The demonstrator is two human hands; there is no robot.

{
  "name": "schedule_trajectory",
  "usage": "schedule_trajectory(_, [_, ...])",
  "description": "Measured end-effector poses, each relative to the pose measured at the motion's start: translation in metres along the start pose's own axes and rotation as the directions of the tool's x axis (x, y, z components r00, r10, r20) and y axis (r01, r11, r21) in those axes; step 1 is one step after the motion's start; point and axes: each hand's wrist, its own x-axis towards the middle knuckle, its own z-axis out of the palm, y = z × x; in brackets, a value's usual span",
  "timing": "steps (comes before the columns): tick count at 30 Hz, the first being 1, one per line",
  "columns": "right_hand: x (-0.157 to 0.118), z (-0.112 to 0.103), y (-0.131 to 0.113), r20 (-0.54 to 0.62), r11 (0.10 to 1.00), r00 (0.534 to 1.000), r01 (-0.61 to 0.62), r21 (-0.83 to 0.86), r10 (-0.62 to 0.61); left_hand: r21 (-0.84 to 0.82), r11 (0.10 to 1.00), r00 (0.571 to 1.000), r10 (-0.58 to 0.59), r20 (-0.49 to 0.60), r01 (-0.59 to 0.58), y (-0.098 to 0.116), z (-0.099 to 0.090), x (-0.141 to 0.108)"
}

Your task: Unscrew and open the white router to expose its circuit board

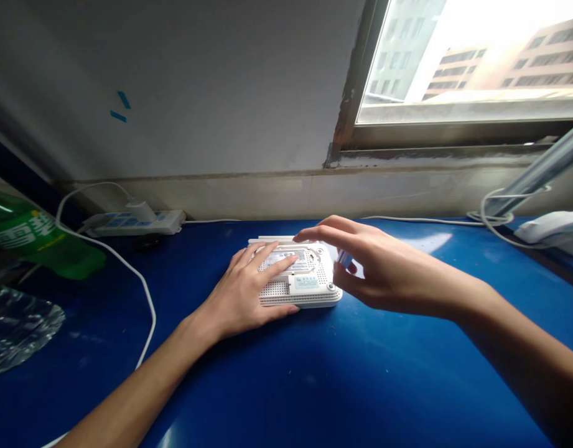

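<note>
A white router (321,274), a flat plastic box with vent holes and printed labels, lies on the blue tabletop with its labelled side up. My left hand (246,286) rests on its left part, fingers spread over the labels and thumb along the near edge. At the router's right end is my right hand (377,264). Its forefinger reaches over the far right corner, while the thumb comes down by the right edge. Between the thumb and curled fingers shows a small bluish-white thing (344,258), mostly hidden; I cannot make out its kind.
A white power strip (169,221) with a plugged-in charger lies against the wall. Its white cable (144,289) loops down the left side. A green bottle (43,239) and a clear plastic bottle (20,326) lie at left. A metal pole (538,168) wrapped with cable stands at right.
</note>
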Motion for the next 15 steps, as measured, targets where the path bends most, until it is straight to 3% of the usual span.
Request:
schedule_trajectory(6, [0.0036,0.0027,-0.0008,0.032,0.996,0.996,-0.087,-0.006,0.087,-0.004,1.000,1.000,-0.017,0.013,0.017,0.0002,-0.0002,-0.0009])
schedule_trajectory(15, [-0.0001,-0.0038,-0.0023,0.051,0.999,0.997,-0.054,-0.002,0.054,-0.013,1.000,1.000,-0.023,0.009,0.023,0.0001,0.0001,-0.0008])
